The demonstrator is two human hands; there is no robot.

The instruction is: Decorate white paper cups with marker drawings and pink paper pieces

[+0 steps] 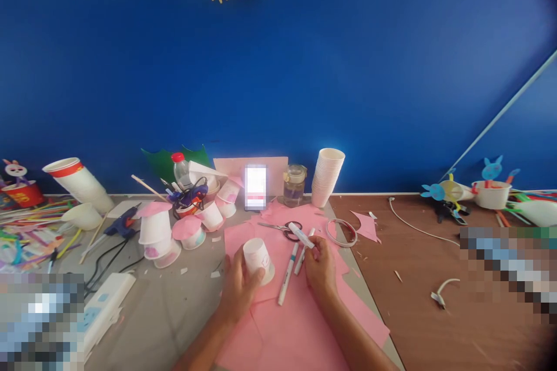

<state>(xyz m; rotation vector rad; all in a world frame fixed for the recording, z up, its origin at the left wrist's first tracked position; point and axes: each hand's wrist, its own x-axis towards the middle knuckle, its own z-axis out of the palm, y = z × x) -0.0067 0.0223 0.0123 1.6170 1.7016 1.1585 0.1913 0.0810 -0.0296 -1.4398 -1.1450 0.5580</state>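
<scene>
My left hand (240,285) is wrapped round a small white paper cup (257,258), held upside down over a sheet of pink paper (287,324). My right hand (321,265) is closed on a white marker (301,235) that points up and to the left, toward the cup. Two more white markers (289,272) lie on the pink paper between my hands. Black-handled scissors (285,228) rest just beyond them.
A stack of paper cups (327,176), a glass jar (294,185) and a lit phone (255,186) stand by the blue wall. Cups with pink lids (155,226), a glue gun (122,222), a power strip (103,308) and straws (30,226) crowd the left. A tape ring (342,232) lies to the right.
</scene>
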